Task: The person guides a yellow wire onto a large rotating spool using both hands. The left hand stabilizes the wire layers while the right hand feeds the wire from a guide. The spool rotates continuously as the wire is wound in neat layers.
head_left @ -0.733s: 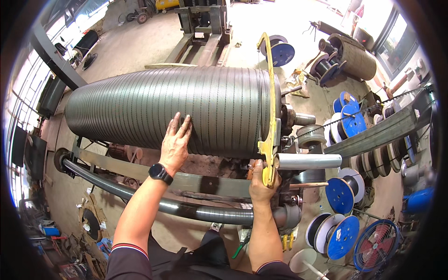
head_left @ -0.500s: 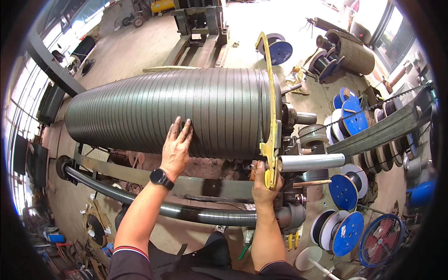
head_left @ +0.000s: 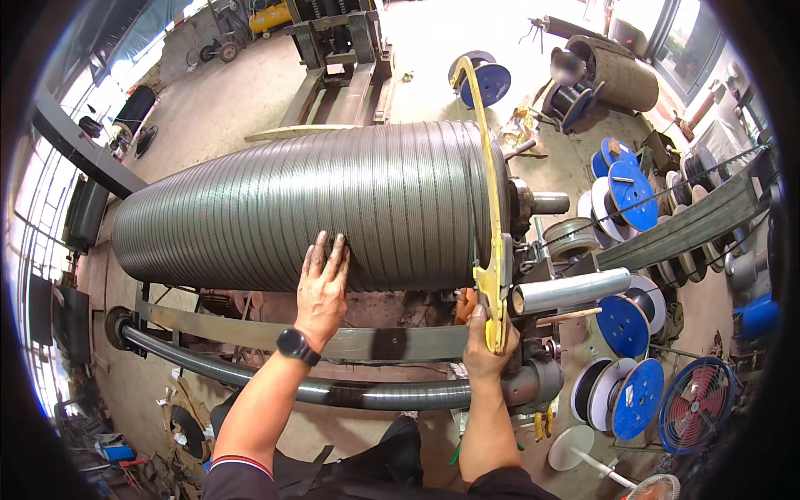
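A long, ribbed dark-grey drum [head_left: 308, 183] lies crosswise in front of me. My left hand [head_left: 323, 283] rests on its lower front surface, fingers extended and slightly apart. At the drum's right end my right hand [head_left: 487, 342] grips the handle of a long yellow hacksaw [head_left: 492, 192], whose frame reaches across to the far side of the drum. The blade runs beside the frame over the end of the drum; whether it touches the surface is hard to tell. A silver tube [head_left: 575, 289] sits right of my right hand.
A forklift mast [head_left: 333, 42] stands beyond the drum. Blue-sided cable spools [head_left: 631, 196] line the right, along with a long grey rail [head_left: 675, 229] and a fan [head_left: 696, 404]. A curved dark roller [head_left: 350, 392] crosses below the drum, and a steel post [head_left: 79, 142] rises at left.
My left hand has slid slightly down the drum toward me. The hacksaw's handle end, in my right hand, has shifted toward me and rightward in the picture. The view has also shifted a little.
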A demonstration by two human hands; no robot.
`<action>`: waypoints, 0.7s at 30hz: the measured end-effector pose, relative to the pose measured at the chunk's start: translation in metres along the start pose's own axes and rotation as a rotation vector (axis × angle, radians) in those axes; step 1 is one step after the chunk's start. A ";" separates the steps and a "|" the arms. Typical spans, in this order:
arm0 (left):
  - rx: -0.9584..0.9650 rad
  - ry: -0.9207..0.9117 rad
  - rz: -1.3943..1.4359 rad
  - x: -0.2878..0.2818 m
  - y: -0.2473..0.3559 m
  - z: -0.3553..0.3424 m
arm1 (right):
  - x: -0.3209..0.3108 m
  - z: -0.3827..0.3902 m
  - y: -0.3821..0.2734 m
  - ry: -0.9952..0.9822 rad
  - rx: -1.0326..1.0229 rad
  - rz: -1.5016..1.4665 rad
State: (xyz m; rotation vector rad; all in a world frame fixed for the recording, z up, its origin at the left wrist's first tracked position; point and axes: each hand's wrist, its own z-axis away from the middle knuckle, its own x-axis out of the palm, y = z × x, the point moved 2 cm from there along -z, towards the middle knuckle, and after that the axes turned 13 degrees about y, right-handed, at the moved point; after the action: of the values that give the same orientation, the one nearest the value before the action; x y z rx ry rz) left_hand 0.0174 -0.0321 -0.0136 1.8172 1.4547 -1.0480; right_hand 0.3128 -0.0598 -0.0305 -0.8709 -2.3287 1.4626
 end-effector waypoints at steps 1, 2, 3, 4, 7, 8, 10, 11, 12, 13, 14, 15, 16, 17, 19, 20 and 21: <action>-0.002 -0.001 -0.005 0.001 0.001 0.003 | -0.002 0.005 0.001 -0.004 0.031 -0.007; -0.009 -0.008 -0.006 0.001 0.003 0.005 | -0.005 0.009 0.003 -0.009 0.055 -0.013; -0.016 -0.016 -0.007 0.000 0.005 0.007 | -0.008 0.014 0.006 -0.012 0.060 0.015; -0.024 -0.023 -0.008 0.000 0.008 0.009 | -0.011 0.015 0.011 -0.008 0.006 0.026; -0.069 -0.036 0.001 0.003 0.014 0.017 | -0.023 0.027 0.024 -0.025 0.028 0.033; -0.081 -0.032 -0.002 0.003 0.016 0.020 | -0.023 0.032 0.029 -0.017 0.051 0.002; -0.103 -0.055 -0.015 0.005 0.020 0.026 | -0.029 0.037 0.032 -0.025 0.062 -0.005; -0.115 -0.063 -0.015 0.005 0.020 0.028 | -0.029 0.038 0.030 -0.041 0.050 0.016; -0.126 -0.070 -0.015 0.006 0.021 0.030 | -0.028 0.037 0.027 -0.056 0.038 0.037; -0.126 -0.057 -0.013 0.007 0.020 0.031 | -0.027 0.037 0.022 -0.039 0.038 0.042; -0.129 -0.050 -0.010 0.007 0.020 0.031 | -0.024 0.032 0.022 -0.046 0.037 0.048; -0.131 -0.044 -0.007 0.007 0.021 0.031 | -0.020 0.028 0.022 -0.052 0.036 0.055; -0.135 -0.043 -0.012 0.006 0.020 0.033 | -0.011 0.019 0.014 -0.063 0.042 0.056; -0.134 -0.047 -0.012 0.006 0.019 0.033 | 0.003 0.001 0.005 -0.024 -0.051 0.026; -0.129 -0.046 0.002 0.006 0.021 0.029 | 0.008 -0.003 0.007 -0.009 -0.102 0.110; -0.121 -0.041 -0.006 0.004 0.018 0.030 | 0.005 -0.004 0.005 -0.061 -0.125 0.157; -0.111 -0.029 -0.004 0.006 0.018 0.029 | -0.006 0.009 0.017 -0.061 -0.051 0.127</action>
State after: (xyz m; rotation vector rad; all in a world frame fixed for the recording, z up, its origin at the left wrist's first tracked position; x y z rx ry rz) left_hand 0.0294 -0.0571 -0.0340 1.7149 1.4703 -0.9724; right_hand 0.3192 -0.0646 -0.0488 -1.0181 -2.4045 1.5043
